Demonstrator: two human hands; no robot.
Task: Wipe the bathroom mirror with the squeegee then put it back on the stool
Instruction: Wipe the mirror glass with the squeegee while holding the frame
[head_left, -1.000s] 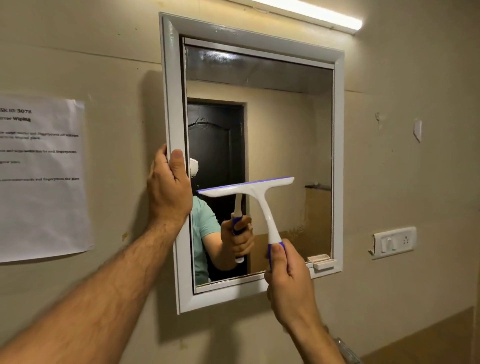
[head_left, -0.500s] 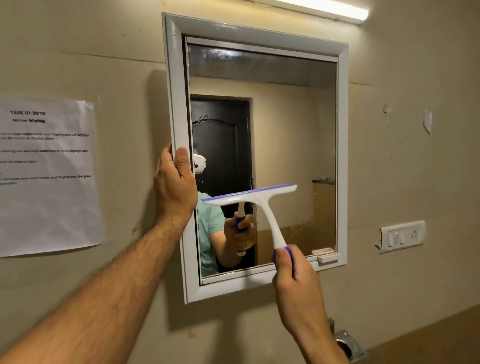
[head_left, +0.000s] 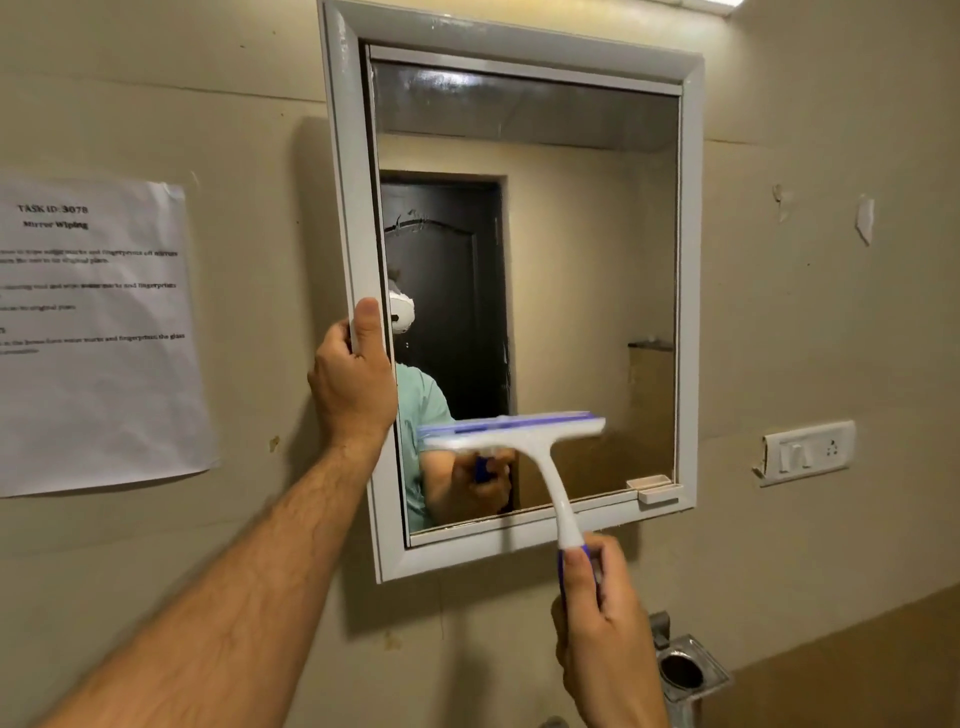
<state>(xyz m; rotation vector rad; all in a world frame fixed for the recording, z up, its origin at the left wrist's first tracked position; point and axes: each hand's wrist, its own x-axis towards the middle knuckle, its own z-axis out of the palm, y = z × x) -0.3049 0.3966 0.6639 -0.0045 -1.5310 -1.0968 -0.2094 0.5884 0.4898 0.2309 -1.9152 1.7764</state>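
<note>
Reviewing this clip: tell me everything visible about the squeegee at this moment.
The squeegee is T-shaped, of white plastic by its look, with a blue strip along the top edge of its wide head and a blue grip. The head lies nearly level, slightly motion-blurred, in front of the lower part of the mirror; whether it touches the glass cannot be told. The handle slants down to the right, where the right hand holds the grip, below the frame.
</note>
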